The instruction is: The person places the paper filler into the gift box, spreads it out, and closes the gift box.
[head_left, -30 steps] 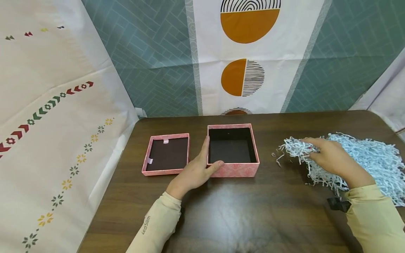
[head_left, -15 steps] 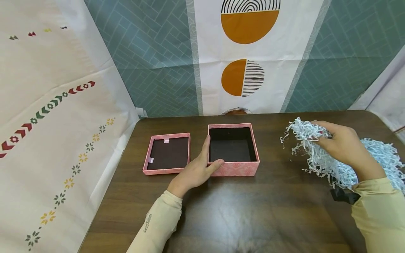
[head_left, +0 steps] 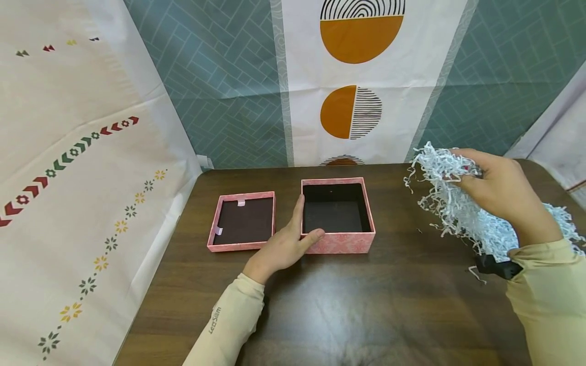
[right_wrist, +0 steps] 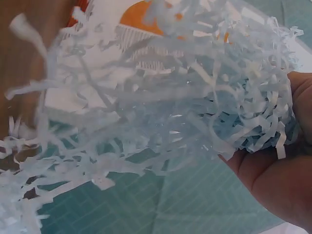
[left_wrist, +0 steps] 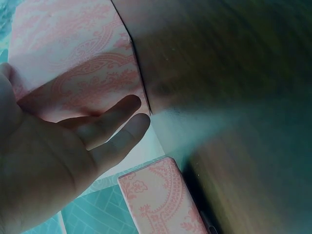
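In the head view a pink patterned box (head_left: 341, 243) with a black inside stands uncovered at the middle of the table. My left hand (head_left: 281, 250) rests at its near left corner, thumb at the front wall and straight fingers along the left wall. The left wrist view shows the fingers (left_wrist: 119, 141) extended beside the box's patterned side (left_wrist: 83, 58). Above the table at the right, my right hand (head_left: 501, 195) grips a clump of pale blue shredded paper (head_left: 441, 168). Strands trail down from the clump, and in the right wrist view the paper (right_wrist: 253, 107) bunches between thumb and fingers.
The shallow pink lid (head_left: 242, 222) lies inside up, left of the box, close to my left hand. More shredded paper (head_left: 565, 218) lies behind my right wrist. Loose strands (head_left: 477, 274) dangle near the black wrist strap (head_left: 496, 266). Patterned cloths hang behind and at the left.
My right hand has risen from the paper pile, lifting the clump of shredded paper with its trailing strands. The left hand and the box have stayed in place.
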Motion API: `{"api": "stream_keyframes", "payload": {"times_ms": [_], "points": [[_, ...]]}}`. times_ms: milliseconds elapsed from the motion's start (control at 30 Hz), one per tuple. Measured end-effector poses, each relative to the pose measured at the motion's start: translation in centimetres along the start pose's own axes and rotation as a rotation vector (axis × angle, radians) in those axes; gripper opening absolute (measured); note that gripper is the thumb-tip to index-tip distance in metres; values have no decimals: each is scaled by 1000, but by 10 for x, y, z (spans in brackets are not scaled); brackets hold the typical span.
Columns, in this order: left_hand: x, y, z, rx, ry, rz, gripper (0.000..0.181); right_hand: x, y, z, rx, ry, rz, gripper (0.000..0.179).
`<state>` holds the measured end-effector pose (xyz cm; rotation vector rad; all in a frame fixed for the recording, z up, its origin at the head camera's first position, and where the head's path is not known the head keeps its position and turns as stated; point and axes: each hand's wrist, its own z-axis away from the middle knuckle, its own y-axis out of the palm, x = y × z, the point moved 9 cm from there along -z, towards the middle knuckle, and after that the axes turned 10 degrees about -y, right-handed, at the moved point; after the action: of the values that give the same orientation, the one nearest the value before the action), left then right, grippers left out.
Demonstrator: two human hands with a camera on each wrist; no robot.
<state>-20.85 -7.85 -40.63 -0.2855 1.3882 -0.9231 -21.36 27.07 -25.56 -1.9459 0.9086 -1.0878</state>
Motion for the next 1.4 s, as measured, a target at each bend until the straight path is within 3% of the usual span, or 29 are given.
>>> {"api": "stream_keyframes", "payload": {"times_ms": [233,367,767,967,1200,1400], "points": [[4,-2,1,-9,-10,-2,99,24,-8,-18,-1,6,-31,50],[6,-3,1,-9,-9,-1,99,41,-17,-29,-47,-14,-56,49],[6,-3,2,4,-2,-3,99,97,-39,-62,-201,-183,-87,42],[3,-3,1,0,8,-6,99,131,-46,-81,-228,-259,-129,35],[2,-3,1,8,4,-11,99,167,-41,-96,-222,-320,-184,30],[2,-2,0,4,9,-23,99,182,-17,-100,-189,-350,-250,37]]}}
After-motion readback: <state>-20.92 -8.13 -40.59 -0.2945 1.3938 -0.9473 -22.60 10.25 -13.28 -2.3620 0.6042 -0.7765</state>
